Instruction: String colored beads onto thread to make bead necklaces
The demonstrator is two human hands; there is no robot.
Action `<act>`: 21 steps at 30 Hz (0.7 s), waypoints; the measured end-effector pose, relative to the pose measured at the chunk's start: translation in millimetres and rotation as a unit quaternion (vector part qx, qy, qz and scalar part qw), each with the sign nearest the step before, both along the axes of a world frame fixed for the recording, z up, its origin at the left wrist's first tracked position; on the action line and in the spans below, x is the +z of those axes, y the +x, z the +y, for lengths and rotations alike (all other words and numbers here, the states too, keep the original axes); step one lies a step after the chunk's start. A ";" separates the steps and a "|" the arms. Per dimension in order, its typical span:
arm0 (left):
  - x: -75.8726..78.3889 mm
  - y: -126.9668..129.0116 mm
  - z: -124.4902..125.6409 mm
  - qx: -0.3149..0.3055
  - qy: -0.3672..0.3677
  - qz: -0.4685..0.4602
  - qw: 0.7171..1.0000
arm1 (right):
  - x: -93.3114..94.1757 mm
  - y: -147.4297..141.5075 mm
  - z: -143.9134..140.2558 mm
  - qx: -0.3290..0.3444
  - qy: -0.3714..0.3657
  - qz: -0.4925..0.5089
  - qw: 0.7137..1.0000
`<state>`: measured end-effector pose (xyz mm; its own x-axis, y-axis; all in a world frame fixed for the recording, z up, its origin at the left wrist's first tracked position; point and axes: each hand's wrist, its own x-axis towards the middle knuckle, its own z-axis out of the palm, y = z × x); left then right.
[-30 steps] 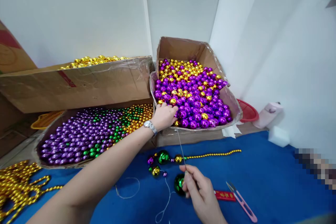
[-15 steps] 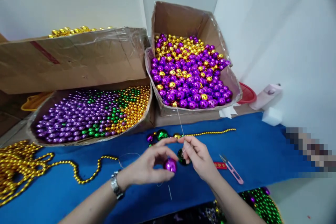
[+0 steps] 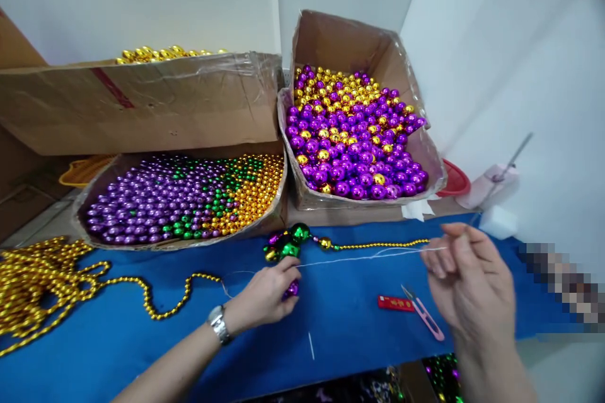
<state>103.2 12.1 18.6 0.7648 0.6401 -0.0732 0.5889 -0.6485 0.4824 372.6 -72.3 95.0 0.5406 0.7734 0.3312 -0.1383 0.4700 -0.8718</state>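
My left hand [image 3: 265,295] is closed around a shiny purple ball bead [image 3: 292,290], partly hidden by the fingers. White thread [image 3: 359,259] runs taut from beside that hand across to my right hand [image 3: 467,277]. The right fingers pinch the thread and a long thin needle [image 3: 518,152], which points up and to the right. Beyond my left fingertips lies a cluster of large beads, among them a green bead [image 3: 299,232] and a gold bead [image 3: 324,243]. A string of small gold beads [image 3: 378,245] extends from it to the right.
Pink thread snips [image 3: 426,318] and a red packet [image 3: 394,303] lie on the blue cloth [image 3: 350,340]. Behind stand a carton of purple and gold beads [image 3: 363,157] and one of smaller beads [image 3: 151,201]. Gold bead strands [image 3: 38,289] are heaped at left.
My right hand has pulled far to the right with the needle, drawing out the thread. My left hand, holding the purple bead, has shifted slightly left, beside the bead cluster.
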 end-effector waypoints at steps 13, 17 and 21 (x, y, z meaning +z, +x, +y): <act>32.9 -17.8 -5.7 0.257 -0.419 -0.484 0.724 | -56.6 -48.9 -22.4 0.198 -0.148 -0.454 0.856; 30.5 -19.5 -3.1 0.278 -0.423 -0.536 0.676 | -64.9 -55.7 -23.3 0.214 -0.123 -0.487 0.838; 31.2 -18.9 -2.2 0.284 -0.372 -0.533 0.705 | -67.1 -56.5 -25.0 0.222 -0.130 -0.501 0.826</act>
<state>84.3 9.8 49.8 0.2759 0.9527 -0.1273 -0.3027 0.2118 0.9293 316.1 -97.3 27.8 -0.2597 0.9374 0.2318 0.6063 0.3452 -0.7164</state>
